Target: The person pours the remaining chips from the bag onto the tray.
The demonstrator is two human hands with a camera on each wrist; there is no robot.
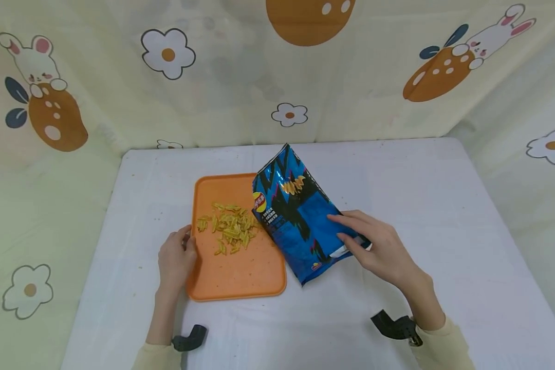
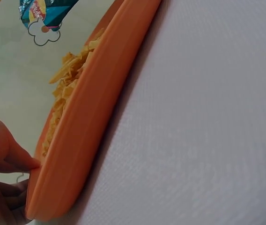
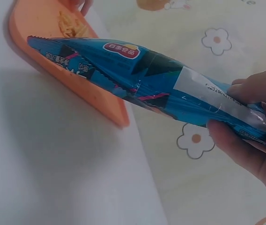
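Note:
My right hand grips a blue snack bag by its lower right end, thumb and fingers on either side in the right wrist view. The bag slants up and left, its far part over the right side of an orange tray. A loose pile of yellow, stick-like snacks lies on the tray. At the tray's left edge my left hand holds the rim, its thumb on the edge and other fingers around the outside in the left wrist view.
The tray lies on a white-covered table, left of its middle. A pale curtain with rabbits and flowers stands behind and at the sides. Small crumbs dot the tray and table cover. Each wrist carries a black camera mount.

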